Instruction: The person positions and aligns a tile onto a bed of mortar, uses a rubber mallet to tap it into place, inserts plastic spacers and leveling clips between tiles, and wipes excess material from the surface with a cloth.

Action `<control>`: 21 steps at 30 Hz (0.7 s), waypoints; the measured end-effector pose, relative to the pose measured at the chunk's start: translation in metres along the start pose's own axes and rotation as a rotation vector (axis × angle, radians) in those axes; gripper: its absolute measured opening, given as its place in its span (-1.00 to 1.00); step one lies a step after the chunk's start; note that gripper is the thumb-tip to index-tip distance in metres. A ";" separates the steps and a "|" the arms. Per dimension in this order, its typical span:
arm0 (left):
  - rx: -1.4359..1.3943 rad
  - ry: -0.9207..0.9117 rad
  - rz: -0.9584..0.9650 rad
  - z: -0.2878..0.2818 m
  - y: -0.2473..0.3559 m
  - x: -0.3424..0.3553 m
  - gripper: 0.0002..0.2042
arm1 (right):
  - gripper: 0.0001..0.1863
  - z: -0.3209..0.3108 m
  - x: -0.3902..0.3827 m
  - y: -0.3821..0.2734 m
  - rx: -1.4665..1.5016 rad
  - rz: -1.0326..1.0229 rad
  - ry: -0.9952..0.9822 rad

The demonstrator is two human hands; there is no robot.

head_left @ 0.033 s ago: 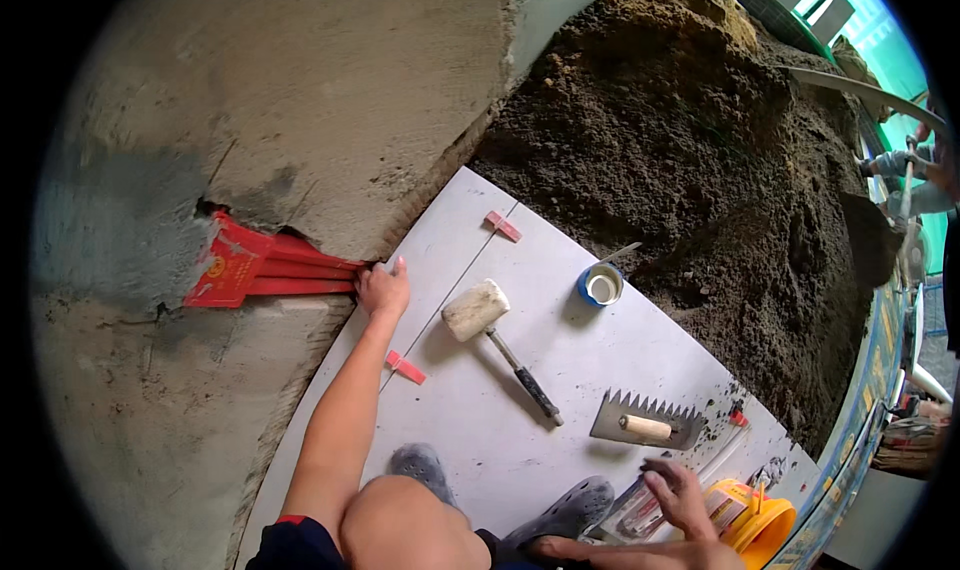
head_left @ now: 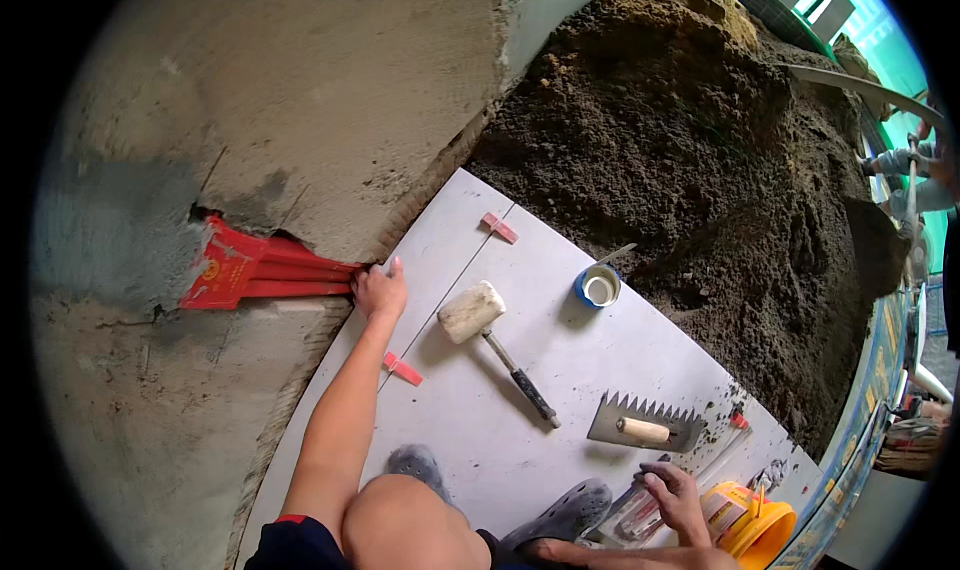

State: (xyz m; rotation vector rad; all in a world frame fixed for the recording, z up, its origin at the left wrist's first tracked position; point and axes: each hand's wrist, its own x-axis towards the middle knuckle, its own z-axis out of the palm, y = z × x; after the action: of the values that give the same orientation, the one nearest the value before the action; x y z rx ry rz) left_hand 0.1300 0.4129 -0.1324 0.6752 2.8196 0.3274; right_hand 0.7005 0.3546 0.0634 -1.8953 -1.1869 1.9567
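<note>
My left hand [head_left: 380,292] is at the edge of a pale floor tile [head_left: 400,240], where the tile meets the rough wall, right beside red pipes [head_left: 300,270] set in a wall recess. Its thumb sticks up; the other fingers bend into the gap, tips hidden. My right hand [head_left: 677,495] hovers near a clear plastic package [head_left: 635,518] and a yellow bucket [head_left: 755,530], fingers loosely apart and darkened at the tips. Between the hands lie a white-headed mallet [head_left: 474,312] and a notched trowel [head_left: 642,429] with a wooden handle.
Two red levelling wedges [head_left: 499,227] straddle the joint between tiles. A blue open tin [head_left: 598,287] stands near a large heap of dark sand [head_left: 680,140]. My feet in grey clogs [head_left: 570,510] are on the tiles. At the far right another person's arm [head_left: 900,162] shows.
</note>
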 end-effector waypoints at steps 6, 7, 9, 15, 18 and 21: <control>0.051 0.140 0.002 0.009 0.000 -0.004 -0.37 | -0.60 -0.041 0.010 0.048 0.346 -0.064 0.284; 0.037 0.153 0.022 0.010 -0.002 -0.003 -0.35 | -0.58 -0.040 0.011 0.048 0.355 -0.016 0.262; 0.049 0.115 -0.005 0.012 -0.005 -0.003 -0.34 | -0.53 -0.032 0.016 0.040 0.392 -0.054 0.237; 0.036 0.130 0.083 0.016 -0.011 -0.004 -0.31 | -0.54 0.005 0.060 -0.026 0.289 -0.230 0.069; -0.011 0.047 0.057 0.009 -0.011 -0.010 -0.34 | -0.55 0.025 0.067 -0.046 0.159 -0.282 0.009; -0.010 0.041 0.087 0.001 -0.005 -0.014 -0.35 | -0.57 0.035 0.066 -0.052 0.112 -0.246 0.033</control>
State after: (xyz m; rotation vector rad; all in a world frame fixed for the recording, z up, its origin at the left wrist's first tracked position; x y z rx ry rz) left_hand 0.1406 0.4020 -0.1324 0.7998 2.8307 0.3745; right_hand 0.6371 0.4157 0.0415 -1.6341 -1.2100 1.8146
